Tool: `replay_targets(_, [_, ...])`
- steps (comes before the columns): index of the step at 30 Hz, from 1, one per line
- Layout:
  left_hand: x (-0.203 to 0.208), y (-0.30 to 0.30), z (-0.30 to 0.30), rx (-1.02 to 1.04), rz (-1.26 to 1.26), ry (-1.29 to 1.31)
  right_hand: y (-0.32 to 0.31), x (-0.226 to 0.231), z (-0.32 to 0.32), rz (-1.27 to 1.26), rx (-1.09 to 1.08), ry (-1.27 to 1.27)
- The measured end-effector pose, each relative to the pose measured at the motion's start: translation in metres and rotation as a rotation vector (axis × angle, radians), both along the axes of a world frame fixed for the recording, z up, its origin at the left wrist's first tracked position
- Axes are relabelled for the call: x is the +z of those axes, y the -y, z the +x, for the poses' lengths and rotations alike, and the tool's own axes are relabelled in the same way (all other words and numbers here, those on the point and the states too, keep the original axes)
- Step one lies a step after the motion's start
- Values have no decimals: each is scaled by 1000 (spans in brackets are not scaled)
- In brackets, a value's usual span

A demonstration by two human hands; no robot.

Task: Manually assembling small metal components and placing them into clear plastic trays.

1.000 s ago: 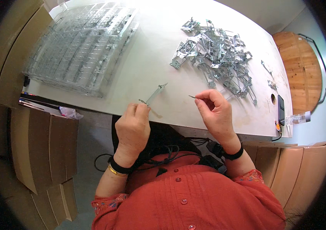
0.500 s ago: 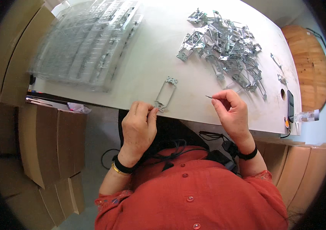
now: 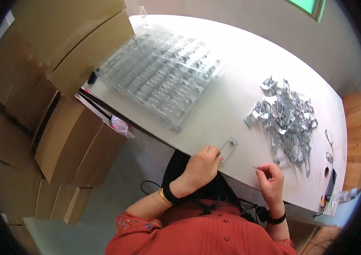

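With thumb and fingers pinched, my left hand (image 3: pixel 203 166) holds the near end of a narrow metal frame bracket (image 3: pixel 232 142) at the table's front edge. The bracket's far end, with its holed plate, lies on the table top; its near end is hidden by my fingers. To the right, my right hand (image 3: pixel 270 180) is closed in a pinch on a small thin metal pin (image 3: pixel 254 167), whose tip sticks out toward the left. Beyond this hand lies a tangled heap of silvery metal brackets (image 3: pixel 288 123).
A stack of clear plastic trays (image 3: pixel 159 76) with metal parts covers the table's left side. Cardboard boxes (image 3: pixel 70 140) are piled at the left. A phone (image 3: pixel 330 185), a hole (image 3: pixel 327 171) and a few loose brackets (image 3: pixel 329 156) are at the right edge of the white table (image 3: pixel 214 123).
The view has swung left and up, so the table and both hands appear lower and further right. Both hands keep their pinches, the left on the bracket, the right on the pin.
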State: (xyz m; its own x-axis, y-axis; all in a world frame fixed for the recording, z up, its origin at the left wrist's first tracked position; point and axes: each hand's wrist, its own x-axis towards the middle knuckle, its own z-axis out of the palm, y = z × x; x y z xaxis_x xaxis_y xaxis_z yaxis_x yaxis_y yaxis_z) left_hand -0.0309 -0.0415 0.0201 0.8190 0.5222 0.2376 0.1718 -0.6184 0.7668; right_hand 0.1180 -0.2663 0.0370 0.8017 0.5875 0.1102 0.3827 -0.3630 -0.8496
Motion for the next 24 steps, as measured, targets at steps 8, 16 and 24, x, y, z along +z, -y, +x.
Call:
replay_targets(8, [7,-17,2,5,-143,-96,-7,-4,8,-5,38,-85])
replay_targets(16, [-3,-24,7,-148,-227,26,-25,-1,15,-47,3,-210])
replay_targets(24, [6,-43,-3,-193,-242,58,-40,1,22,52,4,-352])
